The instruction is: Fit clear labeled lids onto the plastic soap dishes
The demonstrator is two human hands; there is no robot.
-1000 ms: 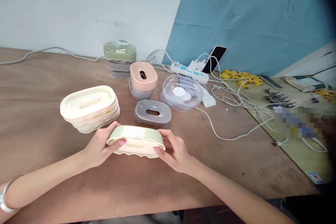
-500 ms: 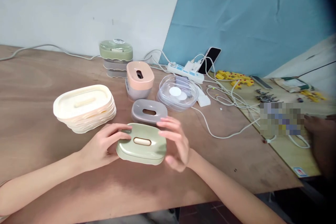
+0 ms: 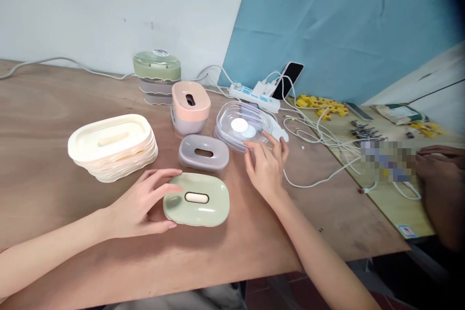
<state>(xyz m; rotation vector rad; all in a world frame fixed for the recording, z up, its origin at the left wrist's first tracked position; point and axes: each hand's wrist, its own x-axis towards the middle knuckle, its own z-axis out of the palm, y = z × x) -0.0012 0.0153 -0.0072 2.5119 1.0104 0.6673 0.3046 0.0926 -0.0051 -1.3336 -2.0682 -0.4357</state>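
My left hand (image 3: pixel 140 203) grips the left end of a pale green oval plastic box (image 3: pixel 214 198), thumb at the front and fingers at the back. The box lies on the table; a cream piece shows in its top slot. My right hand (image 3: pixel 267 164) is open, its fingertips at the near right edge of the stacked clear plastic covers (image 3: pixel 227 123); whether they touch is unclear. Just behind the green box sits a grey slotted oval lid (image 3: pixel 189 152). Cream oval trays (image 3: pixel 109 143) are stacked to the left of it.
Pink slotted lids (image 3: pixel 198 106) stand on grey ones behind. A green-topped grey stack (image 3: pixel 156 70) is near the wall. A power strip (image 3: pixel 254 99), phone (image 3: pixel 288 80) and tangled cables (image 3: pixel 316 140) lie at the back right. Another person's hand (image 3: pixel 439 164) is at the far right.
My right hand has left the green box's right side and moved right and away from me to the clear covers. My left hand stays at the box, which now lies flatter.
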